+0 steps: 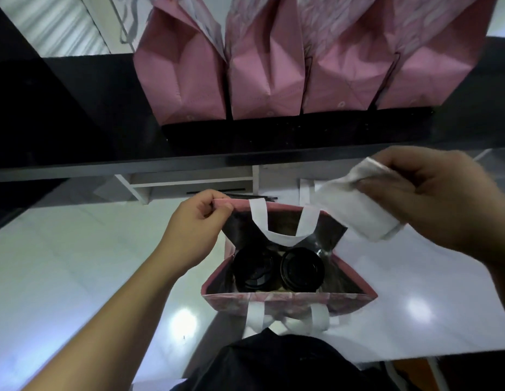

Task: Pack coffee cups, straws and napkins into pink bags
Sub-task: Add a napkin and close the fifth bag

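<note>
Now napkins (355, 210) above bag (288, 299), right-held.

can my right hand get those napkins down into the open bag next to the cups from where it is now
Probably yes. The left hand pinches the bag rim, keeping the mouth open, and the right hand holds the napkins just above its right corner. Only the white handle partly crosses the opening above the cups.

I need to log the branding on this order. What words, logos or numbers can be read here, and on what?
None can be read.
Shelf bags: a small round mark near each bottom edge, too blurred to read.
Open bag: pale print, no legible letters.
Cup lids: embossing unreadable.
Napkins: plain.
</note>
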Demonstrator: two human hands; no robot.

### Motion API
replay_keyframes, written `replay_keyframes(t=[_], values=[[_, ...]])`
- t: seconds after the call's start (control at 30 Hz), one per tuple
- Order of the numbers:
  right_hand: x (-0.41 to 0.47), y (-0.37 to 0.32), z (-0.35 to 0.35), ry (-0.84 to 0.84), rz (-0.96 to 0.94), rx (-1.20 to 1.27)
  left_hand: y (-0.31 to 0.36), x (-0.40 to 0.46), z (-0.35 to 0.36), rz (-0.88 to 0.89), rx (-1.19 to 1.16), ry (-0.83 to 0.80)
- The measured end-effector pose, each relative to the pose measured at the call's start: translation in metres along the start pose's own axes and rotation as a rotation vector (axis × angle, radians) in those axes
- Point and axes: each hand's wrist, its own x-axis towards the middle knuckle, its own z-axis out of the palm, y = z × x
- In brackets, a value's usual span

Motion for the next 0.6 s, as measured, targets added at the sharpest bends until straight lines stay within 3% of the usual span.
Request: replay_keyframes(t=[0.17, 0.27, 0.5, 0.6], values=[[-0.002, -0.018, 0.051, -0.356, -0.182, -0.257, 0.000, 0.003, 0.001, -0.003, -0.019, 0.024], [-0.002, -0.010, 0.101, -0.522, -0.183, -0.396, 0.000, 0.004, 0.003, 0.003, -0.018, 0.025], [0.032, 0.001, 0.148, -0.719, -0.003, -0.340, 0.001, 0.004, 0.003, 0.018, -0.005, 0.007], [0.048, 0.011, 0.162, -0.747, 0.050, -0.439, 0.004, 0.003, 0.004, 0.020, 0.016, 0.023]])
